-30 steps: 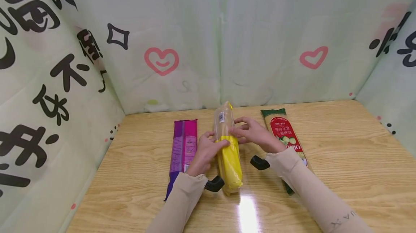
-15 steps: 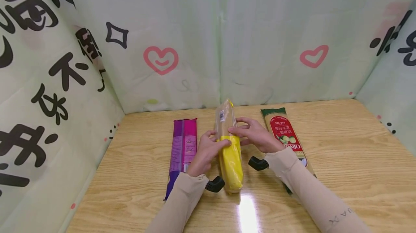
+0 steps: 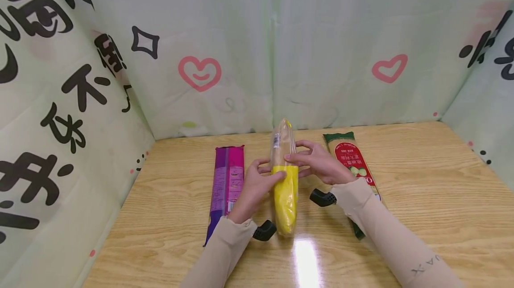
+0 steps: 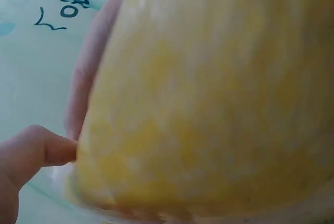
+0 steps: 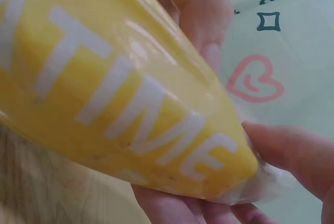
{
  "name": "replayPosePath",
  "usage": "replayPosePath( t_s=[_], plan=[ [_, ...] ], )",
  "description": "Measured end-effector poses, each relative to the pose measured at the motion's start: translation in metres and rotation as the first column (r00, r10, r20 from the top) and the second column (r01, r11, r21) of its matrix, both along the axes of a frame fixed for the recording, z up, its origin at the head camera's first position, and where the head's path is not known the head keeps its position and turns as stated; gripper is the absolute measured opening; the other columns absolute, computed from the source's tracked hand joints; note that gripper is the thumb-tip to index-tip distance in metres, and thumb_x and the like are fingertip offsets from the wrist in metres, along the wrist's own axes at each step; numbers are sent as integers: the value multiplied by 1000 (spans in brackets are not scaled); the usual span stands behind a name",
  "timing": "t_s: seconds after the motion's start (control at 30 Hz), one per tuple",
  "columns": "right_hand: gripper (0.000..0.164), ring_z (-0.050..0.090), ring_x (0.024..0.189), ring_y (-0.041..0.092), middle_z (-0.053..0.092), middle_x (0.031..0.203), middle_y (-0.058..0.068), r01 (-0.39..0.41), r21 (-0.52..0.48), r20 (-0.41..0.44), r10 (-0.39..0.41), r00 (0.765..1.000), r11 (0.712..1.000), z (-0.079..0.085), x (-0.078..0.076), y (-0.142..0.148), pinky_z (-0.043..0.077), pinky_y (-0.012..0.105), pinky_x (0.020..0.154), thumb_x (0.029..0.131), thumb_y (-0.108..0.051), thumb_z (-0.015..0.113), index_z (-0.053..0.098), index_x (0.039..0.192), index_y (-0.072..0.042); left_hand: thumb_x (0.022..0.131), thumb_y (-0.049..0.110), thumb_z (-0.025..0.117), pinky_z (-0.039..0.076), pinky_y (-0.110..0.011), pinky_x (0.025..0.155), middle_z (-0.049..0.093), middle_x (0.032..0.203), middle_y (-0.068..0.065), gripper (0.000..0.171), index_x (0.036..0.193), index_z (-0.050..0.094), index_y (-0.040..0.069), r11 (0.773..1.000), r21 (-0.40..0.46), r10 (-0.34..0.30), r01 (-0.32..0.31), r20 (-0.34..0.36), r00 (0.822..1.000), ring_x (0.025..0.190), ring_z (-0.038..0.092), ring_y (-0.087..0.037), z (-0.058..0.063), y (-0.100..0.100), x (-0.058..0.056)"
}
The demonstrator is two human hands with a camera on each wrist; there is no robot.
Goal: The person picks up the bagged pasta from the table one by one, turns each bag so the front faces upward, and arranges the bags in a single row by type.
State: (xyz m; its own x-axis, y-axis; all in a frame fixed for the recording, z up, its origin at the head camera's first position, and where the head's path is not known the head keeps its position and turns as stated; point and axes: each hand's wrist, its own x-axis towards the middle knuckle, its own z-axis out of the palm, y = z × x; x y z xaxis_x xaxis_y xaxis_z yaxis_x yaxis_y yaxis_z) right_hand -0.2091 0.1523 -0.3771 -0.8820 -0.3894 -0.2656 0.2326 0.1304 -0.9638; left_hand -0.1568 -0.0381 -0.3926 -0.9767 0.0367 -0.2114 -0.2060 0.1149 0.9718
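Your sleeves (image 3: 220, 254) partly hide the purple packet (image 3: 225, 181) left of the yellow packet (image 3: 286, 199) and the red-labelled packet (image 3: 350, 156) right of it.

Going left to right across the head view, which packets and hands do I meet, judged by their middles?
Purple packet → left hand → yellow-and-clear packet → right hand → red-labelled packet with green ends.

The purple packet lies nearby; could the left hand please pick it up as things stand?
Probably not: the left hand grips the yellow packet, though the purple packet lies close by.
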Motion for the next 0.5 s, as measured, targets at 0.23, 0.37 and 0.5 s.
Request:
replayPosePath(
  t_s=[0.23, 0.37, 0.5],
  plan=[
    [72, 69, 92, 19, 57, 132, 29, 47, 3, -12, -47, 999, 999, 2, -1, 3, 60, 42, 80, 94, -21, 68, 27, 150, -1, 82, 20, 80, 55, -43, 95, 58, 129, -15, 60, 131, 52, 4, 993, -120, -17, 1, -135, 991, 120, 58, -33, 10, 0, 13],
    [72, 69, 91, 19, 58, 131, 28, 63, 7, -13, -63, 998, 998, 4, -2, 3, 61, 40, 79, 94, -21, 69, 28, 150, -2, 80, 28, 83, 56, -43, 92, 57, 133, -14, 73, 140, 47, 7, 984, -171, -64, 41, -133, 989, 120, 58, -32, 15, 4, 19],
    [72, 69, 91, 19, 57, 132, 28, 69, 9, -11, -69, 998, 998, 5, -1, 2, 61, 38, 78, 94, -22, 69, 28, 150, -2, 78, 30, 84, 58, -42, 88, 57, 132, -12, 77, 141, 45, 9, 980, -188, -89, 67, -107, 990, 115, 60, -29, 15, 7, 22]
  ],
)
